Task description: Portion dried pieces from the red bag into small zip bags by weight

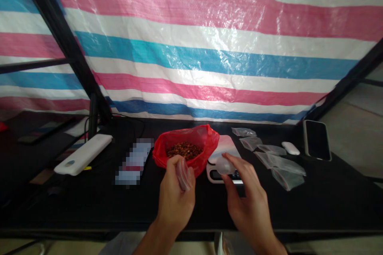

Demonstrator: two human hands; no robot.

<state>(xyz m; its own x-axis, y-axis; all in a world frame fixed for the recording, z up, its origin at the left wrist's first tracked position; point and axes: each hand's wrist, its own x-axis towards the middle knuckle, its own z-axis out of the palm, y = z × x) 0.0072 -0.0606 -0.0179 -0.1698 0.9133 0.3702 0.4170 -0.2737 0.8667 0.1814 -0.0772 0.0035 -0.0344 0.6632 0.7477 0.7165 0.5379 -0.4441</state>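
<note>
My left hand [177,203] is closed around a small clear zip bag [183,175], whose mouth edge faces up. Between the thumb and fingers of my right hand [249,191] sits a small translucent plastic cup [225,166]; its contents, if any, cannot be made out. Just beyond my left hand stands an opened red plastic bag [206,143] with small brown grains [183,150] inside. A pale kitchen scale [226,143] lies beneath and behind my right hand, its display partly covered by the hand and the cup.
Several clear zip bags [287,178] lie to the right, near a white oval case [290,148] and a dark-screened phone [317,140]. On the left are a blurred-out phone [134,163] and a long white device [83,154]. A striped sheet [191,63] hangs behind the black table [209,211].
</note>
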